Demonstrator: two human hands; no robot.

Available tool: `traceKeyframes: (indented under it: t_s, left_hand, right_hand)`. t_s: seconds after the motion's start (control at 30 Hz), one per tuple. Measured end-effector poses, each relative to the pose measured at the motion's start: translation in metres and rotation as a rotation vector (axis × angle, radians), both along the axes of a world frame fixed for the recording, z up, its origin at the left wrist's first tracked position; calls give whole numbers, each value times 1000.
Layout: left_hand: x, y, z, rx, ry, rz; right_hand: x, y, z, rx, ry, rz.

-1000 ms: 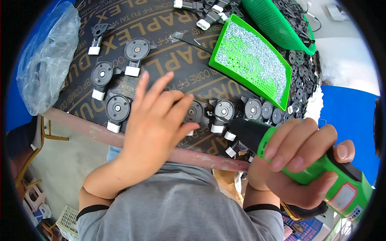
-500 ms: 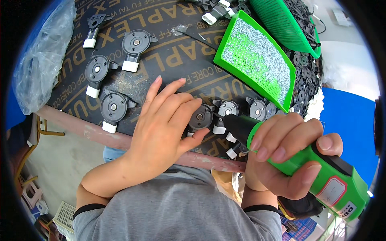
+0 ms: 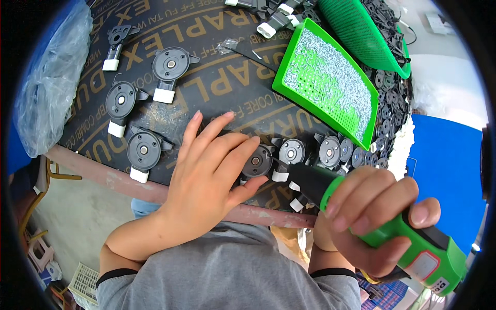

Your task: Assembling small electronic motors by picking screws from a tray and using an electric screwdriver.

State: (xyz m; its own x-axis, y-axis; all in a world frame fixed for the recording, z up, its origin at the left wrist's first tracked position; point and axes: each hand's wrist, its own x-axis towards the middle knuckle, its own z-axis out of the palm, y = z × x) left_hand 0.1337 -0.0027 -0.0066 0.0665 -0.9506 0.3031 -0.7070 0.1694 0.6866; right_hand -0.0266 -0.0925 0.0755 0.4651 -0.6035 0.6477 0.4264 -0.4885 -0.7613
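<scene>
My right hand (image 3: 369, 217) is wrapped round a green electric screwdriver (image 3: 385, 225) with a black nose, its thin bit pointing left. The bit's tip meets the upper right side of a black round plastic part (image 3: 257, 161); whether it touches a screw there is too small to tell. Thumb and index finger of my left hand (image 3: 209, 168) hold that part against the table from the left, the other fingers stretched out. A similar black disc part (image 3: 291, 152) with a white end lies just right of it, and another (image 3: 329, 151) sits beyond, beside the screwdriver's nose.
A bright green tray (image 3: 281, 85) of small silver screws stands on the dark printed board (image 3: 227, 77). Behind it is a green basket (image 3: 356, 36) of black parts. Several disc assemblies (image 3: 143, 150) lie at the left, near a clear plastic bag (image 3: 49, 77). Loose black parts crowd the right edge.
The view has shifted, so the tabletop sits slightly lower in the picture. The bit's tip now lies slightly further over the held part. My left hand keeps its grip.
</scene>
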Motion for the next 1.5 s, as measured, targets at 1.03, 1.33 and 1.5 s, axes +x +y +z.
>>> traceKeyframes:
  t_s: [1.03,1.33,1.5]
  left_hand:
    - [-4,-15,7,-23,263,-85]
    - [2,0,16,-51,120,64]
    - [0,9,17,-107,-27,11]
  right_hand:
    - [-18,1,17,-23,-166,85]
    - [-25,0,13,-21,-19,-9]
    - [-17,-3,-4,22,-27,9]
